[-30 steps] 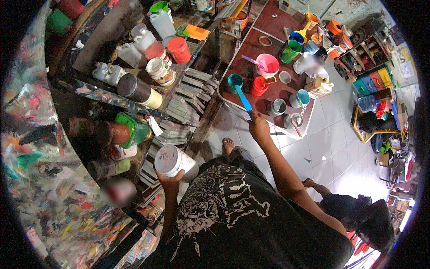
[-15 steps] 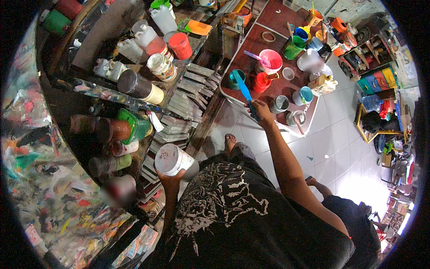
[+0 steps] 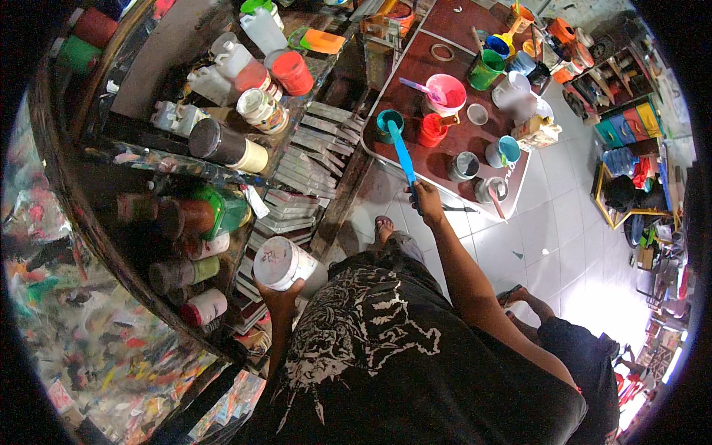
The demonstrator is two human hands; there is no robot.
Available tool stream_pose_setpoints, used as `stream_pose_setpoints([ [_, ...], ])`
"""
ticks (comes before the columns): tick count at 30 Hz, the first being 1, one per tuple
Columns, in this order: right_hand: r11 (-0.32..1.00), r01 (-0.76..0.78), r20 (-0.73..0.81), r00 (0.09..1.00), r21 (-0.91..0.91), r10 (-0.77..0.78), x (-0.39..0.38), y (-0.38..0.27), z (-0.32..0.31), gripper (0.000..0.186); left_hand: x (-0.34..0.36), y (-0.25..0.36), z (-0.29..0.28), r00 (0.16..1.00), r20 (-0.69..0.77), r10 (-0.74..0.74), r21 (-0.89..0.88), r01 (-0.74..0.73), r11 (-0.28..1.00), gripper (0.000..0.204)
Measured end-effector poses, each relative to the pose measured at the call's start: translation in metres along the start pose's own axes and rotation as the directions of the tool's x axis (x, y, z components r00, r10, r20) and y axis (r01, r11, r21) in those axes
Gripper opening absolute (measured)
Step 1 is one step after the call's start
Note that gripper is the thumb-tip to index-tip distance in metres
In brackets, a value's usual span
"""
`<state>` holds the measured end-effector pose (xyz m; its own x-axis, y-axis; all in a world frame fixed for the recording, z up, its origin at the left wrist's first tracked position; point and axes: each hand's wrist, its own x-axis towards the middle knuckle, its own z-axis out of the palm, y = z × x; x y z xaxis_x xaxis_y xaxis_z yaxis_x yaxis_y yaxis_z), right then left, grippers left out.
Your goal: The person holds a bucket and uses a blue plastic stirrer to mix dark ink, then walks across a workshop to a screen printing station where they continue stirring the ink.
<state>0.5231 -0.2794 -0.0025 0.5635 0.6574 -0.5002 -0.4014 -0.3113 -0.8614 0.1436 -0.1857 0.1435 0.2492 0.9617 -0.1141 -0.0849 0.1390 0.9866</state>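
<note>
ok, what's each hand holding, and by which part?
Left hand: white tub, by its side, some fingers hidden. Right hand: blue stick, by the end away from the teal cup.

Dark red surface [image 3: 421, 70]: pink tub [image 3: 447, 95] with purple stick [image 3: 413, 84] leaning out; red pot [image 3: 430, 130] just beside it; green cup [image 3: 486, 72] farther back. Left, on shelf [image 3: 298, 109]: white jug [image 3: 262, 31]; red-orange tub [image 3: 294, 76] near it; flat orange piece [image 3: 322, 41]. Grey bars [image 3: 311, 159] in rows alongside. Paint-smeared board [image 3: 111, 319], far left. Pale tiled floor [image 3: 549, 208]. Coloured drawers [image 3: 629, 127], right. Co-worker's leg [image 3: 540, 304], lower right.
</note>
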Motion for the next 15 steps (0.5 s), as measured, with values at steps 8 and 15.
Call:
stream_pose_setpoints([
  [8, 0.997, -0.06, -0.054, 0.997, -0.048, 0.057, -0.02, -0.003, -0.01, 0.026, 0.01, -0.009, 0.0, 0.979, 0.08, 0.188, 0.066, -0.194, 0.979, 0.103],
  [15, 0.987, 0.081, -0.071, 0.993, -0.138, -0.092, -0.035, -0.019, -0.02, 0.03, 0.007, -0.006, -0.003, 0.99, 0.085, 0.115, 0.049, -0.119, 0.992, 0.104],
])
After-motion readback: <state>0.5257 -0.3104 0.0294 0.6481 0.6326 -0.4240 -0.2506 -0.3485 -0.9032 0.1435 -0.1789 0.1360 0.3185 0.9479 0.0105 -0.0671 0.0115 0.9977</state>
